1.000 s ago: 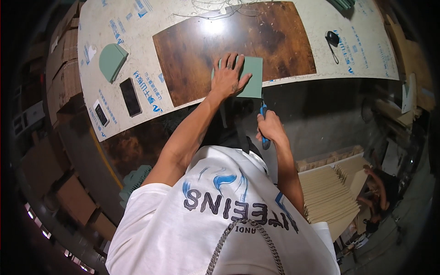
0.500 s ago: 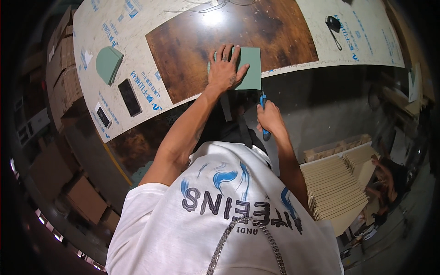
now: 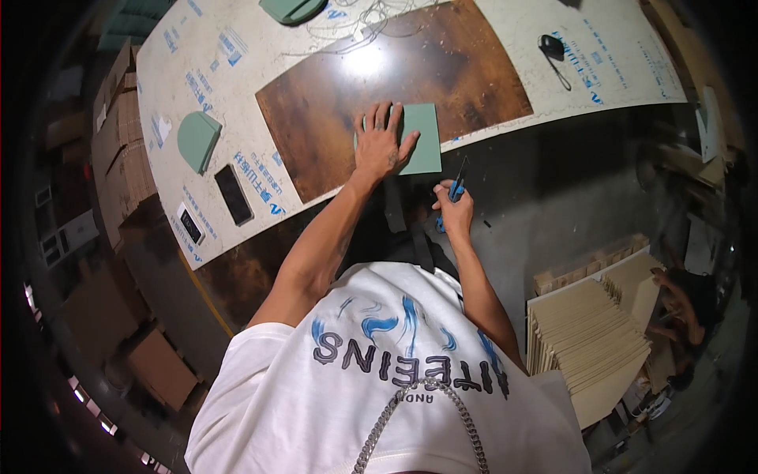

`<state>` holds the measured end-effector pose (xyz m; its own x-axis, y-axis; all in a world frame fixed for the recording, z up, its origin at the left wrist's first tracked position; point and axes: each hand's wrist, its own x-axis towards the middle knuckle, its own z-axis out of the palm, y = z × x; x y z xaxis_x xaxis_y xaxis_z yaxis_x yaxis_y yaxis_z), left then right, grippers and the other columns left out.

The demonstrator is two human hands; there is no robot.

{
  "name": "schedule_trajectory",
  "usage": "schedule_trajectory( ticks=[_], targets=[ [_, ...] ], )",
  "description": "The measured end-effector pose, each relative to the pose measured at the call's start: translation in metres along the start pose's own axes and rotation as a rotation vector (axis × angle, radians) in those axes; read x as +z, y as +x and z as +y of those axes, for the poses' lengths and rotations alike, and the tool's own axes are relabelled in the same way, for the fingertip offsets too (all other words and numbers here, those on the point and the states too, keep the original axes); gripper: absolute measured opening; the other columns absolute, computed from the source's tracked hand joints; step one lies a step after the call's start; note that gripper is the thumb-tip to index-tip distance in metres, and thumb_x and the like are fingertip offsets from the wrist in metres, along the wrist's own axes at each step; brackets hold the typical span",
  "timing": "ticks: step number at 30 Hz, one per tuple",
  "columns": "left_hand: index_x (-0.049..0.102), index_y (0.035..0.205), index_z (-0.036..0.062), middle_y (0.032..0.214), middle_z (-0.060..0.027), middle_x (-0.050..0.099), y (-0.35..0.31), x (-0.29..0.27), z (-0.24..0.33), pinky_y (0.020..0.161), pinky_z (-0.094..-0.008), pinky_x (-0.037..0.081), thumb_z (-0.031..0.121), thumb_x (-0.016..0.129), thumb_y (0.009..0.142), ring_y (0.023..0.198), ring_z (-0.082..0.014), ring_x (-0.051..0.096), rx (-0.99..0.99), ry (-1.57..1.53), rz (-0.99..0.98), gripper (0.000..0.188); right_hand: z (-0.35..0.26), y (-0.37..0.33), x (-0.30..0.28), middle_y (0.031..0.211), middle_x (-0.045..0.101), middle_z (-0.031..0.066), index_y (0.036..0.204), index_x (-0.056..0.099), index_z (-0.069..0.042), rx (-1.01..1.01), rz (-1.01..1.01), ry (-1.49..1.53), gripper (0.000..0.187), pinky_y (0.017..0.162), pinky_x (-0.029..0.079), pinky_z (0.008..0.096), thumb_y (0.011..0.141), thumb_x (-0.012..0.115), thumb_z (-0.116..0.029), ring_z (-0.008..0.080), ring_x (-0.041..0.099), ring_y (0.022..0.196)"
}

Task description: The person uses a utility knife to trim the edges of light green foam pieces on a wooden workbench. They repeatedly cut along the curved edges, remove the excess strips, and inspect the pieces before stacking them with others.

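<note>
One white table (image 3: 245, 87) with blue print on it spreads widest before me, and on it lies the brown board (image 3: 450, 63), glossy and scuffed, with a bright reflection on its far half. Next in size, off to the right of the brown board and well nearer the wearer, I see a stack of pale panels (image 3: 588, 340); a pile of cardboard (image 3: 122, 134) stands well to the board's left. Another person (image 3: 687, 312), dim and blurred at my end, is beside the panels. A loose tangle of thin strands (image 3: 355, 28) lies about the board's far edge.

Then comes the green sheet (image 3: 422, 138), lying partly on the brown board at its near edge and jutting past it. The left hand (image 3: 377, 146) rests flat on that sheet, fingers spread, gripping nothing. Past the board's near edge, the right hand (image 3: 456, 209) has its fingers curled closed around a blue-handled tool (image 3: 458, 189), whose thin tip points away from the wearer, just beside the sheet's near right corner and apart from it.

Smaller again, a green rounded piece (image 3: 199, 141) and a dark phone (image 3: 234, 193) lie left of the brown board, and a black object with a strap (image 3: 553, 47) lies to its right. Smallest, a black-and-white device (image 3: 190, 223) sits left of the board, beyond the phone.
</note>
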<state>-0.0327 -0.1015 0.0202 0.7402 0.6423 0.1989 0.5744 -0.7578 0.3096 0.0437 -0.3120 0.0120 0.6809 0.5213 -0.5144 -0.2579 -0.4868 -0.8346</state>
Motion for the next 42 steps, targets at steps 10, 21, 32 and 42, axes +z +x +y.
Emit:
schedule_trajectory(
  ticks=[10, 21, 32, 42],
  targets=[
    [0.04, 0.145, -0.007, 0.149, -0.0376, 0.033, -0.028, -0.028, 0.032, 0.113, -0.0578, 0.027, 0.034, 0.061, 0.098, 0.137, -0.0494, 0.034, -0.264, -0.205, 0.241, 0.066, -0.03, 0.015, 0.033, 0.076, 0.069, 0.0036, 0.126, 0.066, 0.006, -0.066, 0.172, 0.131, 0.041, 0.061, 0.048, 0.0285, 0.093, 0.071, -0.018, 0.0108, 0.063, 0.061],
    [0.031, 0.146, -0.012, 0.145, -0.0434, 0.031, -0.055, -0.019, 0.03, 0.109, -0.0607, 0.031, 0.036, 0.063, 0.094, 0.131, -0.0594, 0.034, -0.697, -0.362, 0.08, 0.078, -0.014, -0.007, 0.05, 0.062, 0.067, 0.0086, 0.093, 0.071, 0.005, -0.147, 0.161, 0.057, 0.027, 0.054, 0.05, 0.032, 0.094, 0.069, -0.022, 0.0148, 0.064, 0.054],
    [0.036, 0.153, 0.0016, 0.162, -0.0247, 0.027, 0.064, 0.011, -0.018, 0.116, -0.0606, 0.022, 0.048, 0.057, 0.095, 0.149, -0.0455, 0.023, -0.24, -0.079, -0.138, 0.077, -0.047, -0.023, 0.036, 0.087, 0.072, 0.0176, 0.117, 0.063, 0.006, 0.319, -0.321, 0.44, 0.04, 0.064, 0.058, 0.0326, 0.099, 0.065, -0.03, 0.0216, 0.069, 0.072],
    [0.04, 0.152, 0.0046, 0.16, -0.0233, 0.031, 0.141, 0.028, -0.012, 0.118, -0.0573, 0.022, 0.047, 0.048, 0.102, 0.148, -0.0433, 0.027, 0.057, -0.093, -0.074, 0.066, -0.031, -0.003, -0.086, 0.104, 0.067, 0.0157, 0.13, 0.052, -0.005, 0.196, -0.197, 0.693, 0.029, 0.066, 0.061, 0.0393, 0.106, 0.047, -0.021, 0.0247, 0.068, 0.083]
  ],
)
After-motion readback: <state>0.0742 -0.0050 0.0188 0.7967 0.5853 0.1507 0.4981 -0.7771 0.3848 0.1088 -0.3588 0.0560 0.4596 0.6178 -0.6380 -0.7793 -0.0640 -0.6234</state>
